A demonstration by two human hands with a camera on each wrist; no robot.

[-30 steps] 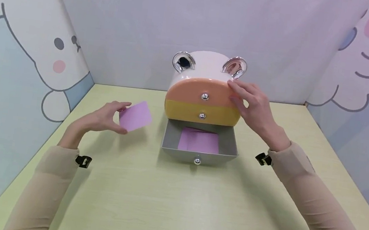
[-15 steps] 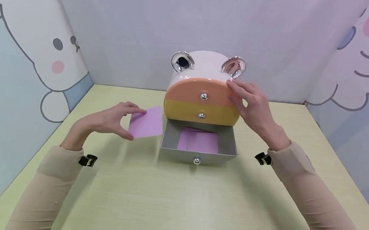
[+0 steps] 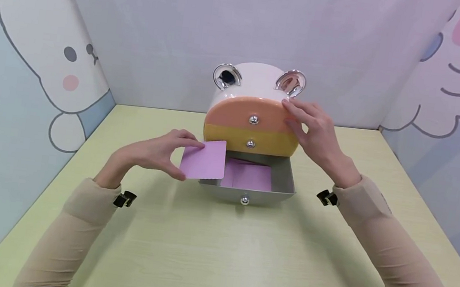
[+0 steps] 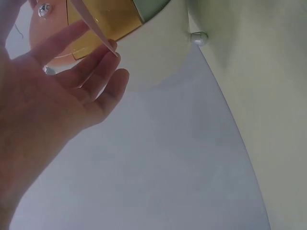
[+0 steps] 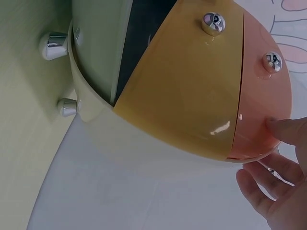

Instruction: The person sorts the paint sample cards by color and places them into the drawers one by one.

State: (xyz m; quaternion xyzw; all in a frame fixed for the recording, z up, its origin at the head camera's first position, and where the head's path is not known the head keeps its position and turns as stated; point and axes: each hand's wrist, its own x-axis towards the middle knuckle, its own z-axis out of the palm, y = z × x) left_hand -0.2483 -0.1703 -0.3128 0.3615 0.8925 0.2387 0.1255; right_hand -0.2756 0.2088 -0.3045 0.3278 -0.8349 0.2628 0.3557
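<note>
In the head view, my left hand (image 3: pixel 161 153) pinches a pink square card (image 3: pixel 204 159) by its left side, thumb below and fingers above. The card hangs over the left part of the pulled-out grey bottom drawer (image 3: pixel 282 176), hiding that corner. More pink cards (image 3: pixel 252 177) lie inside this drawer. My right hand (image 3: pixel 319 134) holds the upper right edge of the drawer box (image 3: pixel 259 77). In the right wrist view, its thumb (image 5: pixel 285 130) touches the orange top drawer (image 5: pixel 261 91) while the other fingers sit behind the edge.
The yellow middle drawer (image 3: pixel 231 136) is closed, like the orange one. Silver ears (image 3: pixel 227 76) stick up from the white top. Short silver feet (image 5: pixel 53 46) carry the box on the light wooden table (image 3: pixel 216 252). Printed walls (image 3: pixel 31 42) stand around the table.
My left hand has carried the pink card rightward, from beside the box to over the left part of the bottom drawer. The right hand stays at the box's edge.
</note>
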